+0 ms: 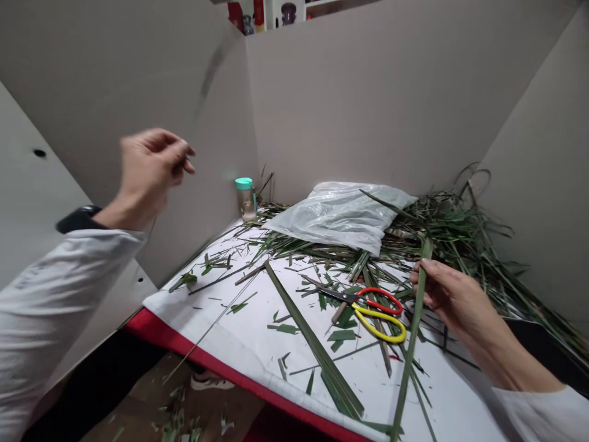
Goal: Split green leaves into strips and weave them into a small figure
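Note:
My right hand (446, 294) pinches a long green leaf strip (411, 350) between thumb and fingers, over the right side of the table. The strip runs past the lower frame edge. My left hand (154, 159) is raised before the left partition, its fingers pinched together; what they hold, if anything, is too small or blurred to make out. Between the hands, scissors (352, 299) with one red and one yellow handle lie on the white table covering (207, 344). Left of them lie several long leaf strips (308, 331), side by side and meeting at a point.
A translucent plastic bag (340, 212) rests on a heap of long leaves (464, 233) at the back right. A bottle with a turquoise lid (246, 199) stands in the back corner. Leaf scraps (341, 335) litter the tabletop and the floor (142, 405). Grey partitions (368, 92) enclose the table.

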The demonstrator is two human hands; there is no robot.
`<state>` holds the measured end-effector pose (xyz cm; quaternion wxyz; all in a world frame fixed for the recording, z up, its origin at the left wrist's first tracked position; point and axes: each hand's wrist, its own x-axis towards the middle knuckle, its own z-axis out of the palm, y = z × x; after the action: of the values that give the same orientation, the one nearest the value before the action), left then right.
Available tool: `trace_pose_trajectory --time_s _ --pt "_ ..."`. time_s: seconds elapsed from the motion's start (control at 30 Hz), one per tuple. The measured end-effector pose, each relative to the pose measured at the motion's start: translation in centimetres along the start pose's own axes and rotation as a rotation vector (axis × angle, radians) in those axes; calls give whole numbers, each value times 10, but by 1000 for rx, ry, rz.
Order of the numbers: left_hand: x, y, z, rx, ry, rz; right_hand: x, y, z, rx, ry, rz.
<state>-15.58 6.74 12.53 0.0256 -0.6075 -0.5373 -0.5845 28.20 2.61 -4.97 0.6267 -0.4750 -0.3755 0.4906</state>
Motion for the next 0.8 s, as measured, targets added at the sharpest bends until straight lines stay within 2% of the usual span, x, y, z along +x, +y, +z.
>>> trace_pose_trajectory --time_s 0.23,0.33,0.43,0.6,0.7,0.8 --pt "-22 -90 51 412 -341 -88 0 2 0 13 1 -7" --pt "-35 -123 63 522 -441 -121 2 4 -2 -6 -25 -14" --pt "-45 -146 69 618 -516 -137 3 3 -3 -19 -38 1" --pt "-51 -159 68 727 -609 -95 0 0 2 -4 -42 -1" --pt "-57 -150 66 759 -651 -38 -2 -3 3 16 -78 -37" --pt "-72 -131 63 762 -693 13 -4 -5 3 20 -83 -49"
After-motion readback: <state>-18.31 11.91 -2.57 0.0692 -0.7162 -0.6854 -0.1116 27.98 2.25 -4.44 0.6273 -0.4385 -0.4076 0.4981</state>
